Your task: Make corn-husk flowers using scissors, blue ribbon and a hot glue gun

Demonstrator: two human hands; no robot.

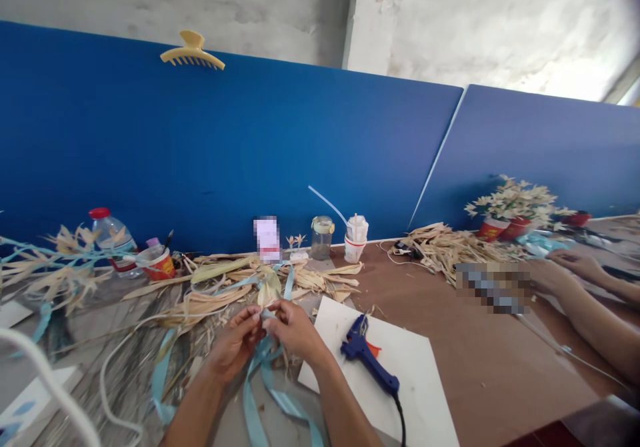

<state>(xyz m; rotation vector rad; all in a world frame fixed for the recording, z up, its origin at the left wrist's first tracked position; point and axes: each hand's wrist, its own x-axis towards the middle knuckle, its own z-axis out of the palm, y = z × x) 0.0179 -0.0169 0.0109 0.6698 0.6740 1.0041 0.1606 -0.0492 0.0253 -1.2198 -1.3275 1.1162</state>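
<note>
My left hand (pixel 236 342) and my right hand (pixel 294 330) meet at the middle of the table, fingers pinched together on a small husk flower (pixel 269 292) wrapped with light blue ribbon (pixel 253 394). The ribbon's loose ends trail down between my forearms toward the near edge. Dried corn husk strips (pixel 225 287) lie heaped just beyond my hands.
A blue glue gun (pixel 367 357) rests on a white sheet (pixel 420 374) to my right. Along the blue partition (pixel 200 140) stand a water bottle (pixel 113 237), red cup (pixel 160 264), glass jar (pixel 321 237) and paper cup (pixel 355 239). Another person's arms (pixel 585 300) work at right near potted husk flowers (pixel 515 210).
</note>
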